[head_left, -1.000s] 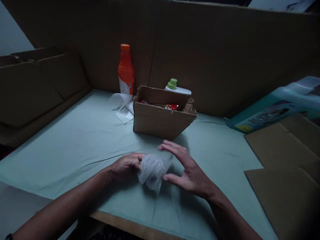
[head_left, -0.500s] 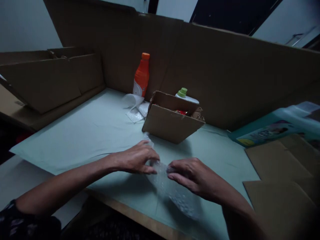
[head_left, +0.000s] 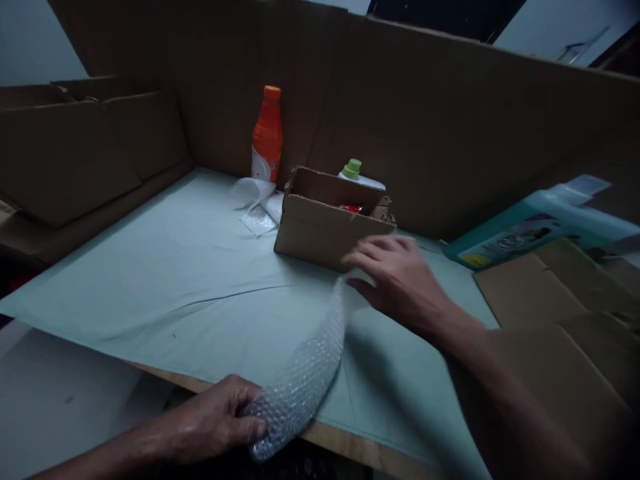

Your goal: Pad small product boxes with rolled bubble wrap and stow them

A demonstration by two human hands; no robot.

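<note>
A strip of bubble wrap (head_left: 305,373) stretches in a curve between my two hands, over the front edge of the table. My left hand (head_left: 215,417) grips its near end, thumb on top, just off the table edge. At the far end, my right hand (head_left: 400,273) has the wrap between thumb and fingers; these fingers are smeared by motion. Just behind my right hand stands an open cardboard box (head_left: 325,230) with something red (head_left: 351,209) inside, mostly hidden by the box wall.
Behind the box are an orange bottle (head_left: 269,137), more bubble wrap (head_left: 257,220) and a green-capped white bottle (head_left: 363,179). A teal jug (head_left: 520,230) and cardboard flaps (head_left: 535,287) lie right. A cardboard box (head_left: 65,150) sits left; a tall cardboard wall (head_left: 425,127) closes the back.
My hands have moved apart, the left toward me and down, the right forward. The bunched bubble wrap is now drawn out between them. The view has shifted slightly.
</note>
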